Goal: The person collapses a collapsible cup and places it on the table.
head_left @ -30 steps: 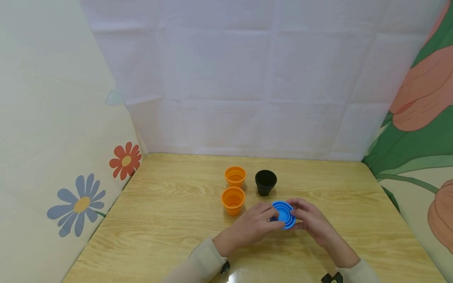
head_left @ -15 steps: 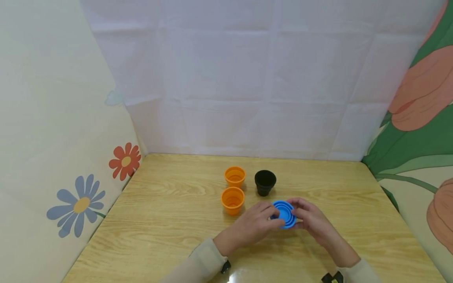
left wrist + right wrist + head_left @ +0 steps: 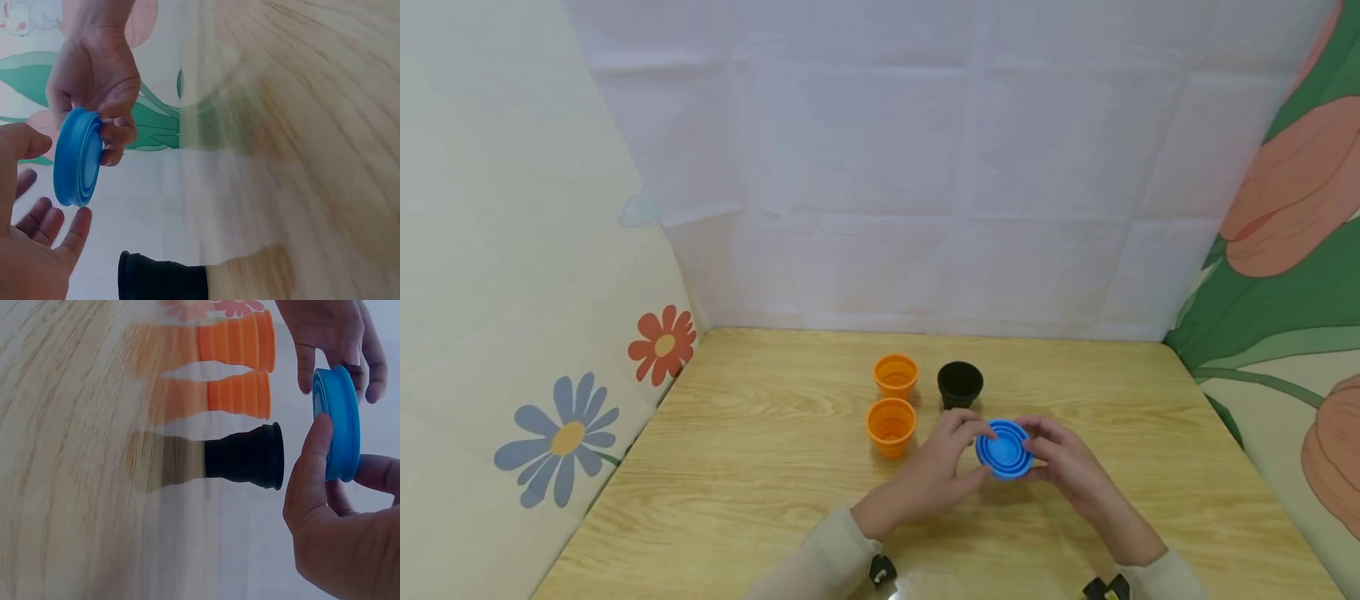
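Observation:
A blue collapsible cup (image 3: pixel 1004 449), squashed flat into concentric rings, is held up off the table with its inside toward the head camera. My right hand (image 3: pixel 1070 467) pinches its right edge between thumb and fingers; the right wrist view shows the fingers curled round the blue rim (image 3: pixel 347 425). On the other side, my left hand (image 3: pixel 934 471) is spread, thumb and fingers apart. In the left wrist view its fingertips (image 3: pixel 82 219) come right at the cup's edge without gripping it. A black cup (image 3: pixel 959 385) stands expanded just behind the hands.
Two expanded orange cups stand left of the black one, the nearer orange cup (image 3: pixel 891 427) in front of the farther orange cup (image 3: pixel 896 375). The wooden table (image 3: pixel 737 433) ends at a white cloth backdrop (image 3: pixel 865 167), with flower-patterned panels on both sides.
My left fingers have loosened from the blue cup and spread away to the left. The cup is raised slightly in my right hand and more of its face shows.

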